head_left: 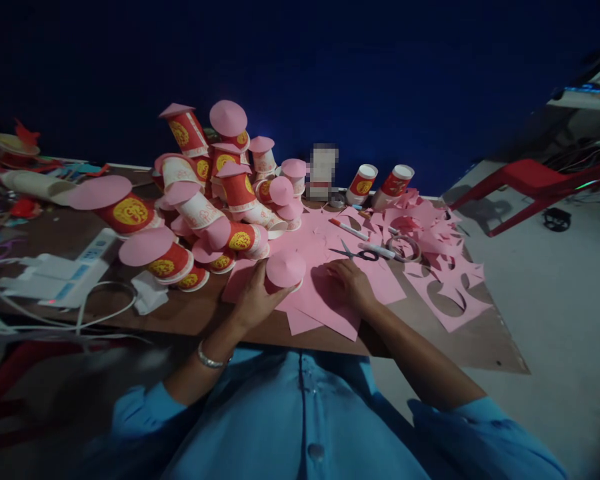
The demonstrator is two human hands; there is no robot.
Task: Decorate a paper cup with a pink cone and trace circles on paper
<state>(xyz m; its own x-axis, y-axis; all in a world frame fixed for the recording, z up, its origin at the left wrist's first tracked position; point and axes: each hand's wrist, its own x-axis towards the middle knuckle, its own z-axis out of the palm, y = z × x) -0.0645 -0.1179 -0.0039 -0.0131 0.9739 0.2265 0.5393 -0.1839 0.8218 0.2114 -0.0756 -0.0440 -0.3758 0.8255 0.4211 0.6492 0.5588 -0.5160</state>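
My left hand [261, 297] is wrapped round a paper cup topped with a pink paper cone [286, 268], near the table's front edge. To its right, my right hand [351, 285] rests on the pink paper sheets [310, 307], fingers slightly bent, apart from the cup; whether anything lies under the fingers is hidden. Black scissors [351, 253] lie open just beyond my right hand, beside a white marker [377, 251] and a red marker [349, 229]. Many red and white cups with pink cone tops, such as one with a gold emblem [131, 213], crowd the left side.
Two cups without cones [363, 183] stand at the back. A roll of tape [403, 248] and cut pink scraps [425, 223] lie on the right. A white power strip [63, 277] with cables is at the left; a red chair [535, 180] stands beyond the table [495, 347].
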